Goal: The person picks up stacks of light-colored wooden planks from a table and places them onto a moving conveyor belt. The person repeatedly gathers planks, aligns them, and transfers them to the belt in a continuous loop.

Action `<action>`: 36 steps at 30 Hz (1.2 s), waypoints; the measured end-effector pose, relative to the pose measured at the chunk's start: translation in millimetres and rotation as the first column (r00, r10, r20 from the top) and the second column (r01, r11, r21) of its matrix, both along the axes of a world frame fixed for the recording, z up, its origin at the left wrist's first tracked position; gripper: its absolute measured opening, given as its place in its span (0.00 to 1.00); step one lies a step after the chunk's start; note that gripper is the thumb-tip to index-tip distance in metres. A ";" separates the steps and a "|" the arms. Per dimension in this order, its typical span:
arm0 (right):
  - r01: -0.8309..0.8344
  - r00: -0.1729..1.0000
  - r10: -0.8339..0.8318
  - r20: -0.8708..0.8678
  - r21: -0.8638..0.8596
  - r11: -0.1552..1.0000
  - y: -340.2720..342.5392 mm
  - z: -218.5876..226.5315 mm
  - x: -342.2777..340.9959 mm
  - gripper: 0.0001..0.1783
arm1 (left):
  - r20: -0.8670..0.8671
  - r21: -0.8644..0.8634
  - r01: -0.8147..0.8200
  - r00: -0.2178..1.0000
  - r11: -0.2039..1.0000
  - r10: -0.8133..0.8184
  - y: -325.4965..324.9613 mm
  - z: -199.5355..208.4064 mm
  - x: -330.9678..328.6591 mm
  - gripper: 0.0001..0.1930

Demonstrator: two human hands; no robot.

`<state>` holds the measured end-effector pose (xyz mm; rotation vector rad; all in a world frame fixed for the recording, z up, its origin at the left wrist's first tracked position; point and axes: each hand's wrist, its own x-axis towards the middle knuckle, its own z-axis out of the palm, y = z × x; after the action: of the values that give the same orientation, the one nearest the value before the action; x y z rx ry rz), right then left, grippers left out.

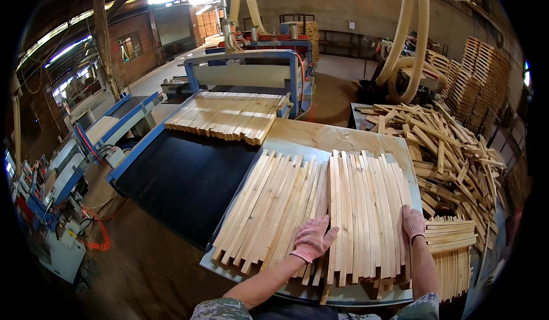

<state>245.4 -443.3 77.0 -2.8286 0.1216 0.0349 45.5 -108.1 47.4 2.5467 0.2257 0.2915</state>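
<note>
Two side-by-side groups of pale wooden strips lie lengthwise on a light table. My left hand (314, 238), in a pinkish knit glove, rests flat where the left group (269, 206) meets the right group (366, 217), its fingers stretched out and thumb apart. At the outer edge of the right group, my gloved right hand (413, 223) lies against the last strips with its fingers extended. The right group sits slightly higher than the left along their shared border. Strip ends are uneven at the near side, and a few strips stick out under the right group.
Left of the table (337, 134) runs a black conveyor belt (189, 171). A row of strips (229, 114) lies at its far end, before a blue-framed machine (246, 71). Loose wood pieces (446, 148) heap at right, with stacked strips (452, 234) nearer me. Ribbed hoses (409, 34) hang behind.
</note>
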 end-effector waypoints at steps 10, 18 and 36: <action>-0.134 0.991 0.135 -0.016 0.050 0.990 -36.0 -16.3 42.8 0.43 | -0.460 0.189 0.016 0.885 0.982 0.074 -12.7 42.1 56.7 0.59; -0.062 0.990 0.079 -0.115 0.140 0.988 9.0 34.1 9.2 0.48 | -0.569 -0.087 -0.061 0.823 0.994 0.001 -12.9 50.8 62.0 0.67; -0.115 0.993 0.111 0.031 0.348 0.930 18.5 -3.7 12.7 0.39 | -0.117 -0.916 -0.148 0.988 0.372 0.106 -1.9 11.1 35.6 0.64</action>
<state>258.1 -424.7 73.3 -2.4757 -0.0474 0.0611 81.2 -109.9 58.5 1.3696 0.4553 0.1015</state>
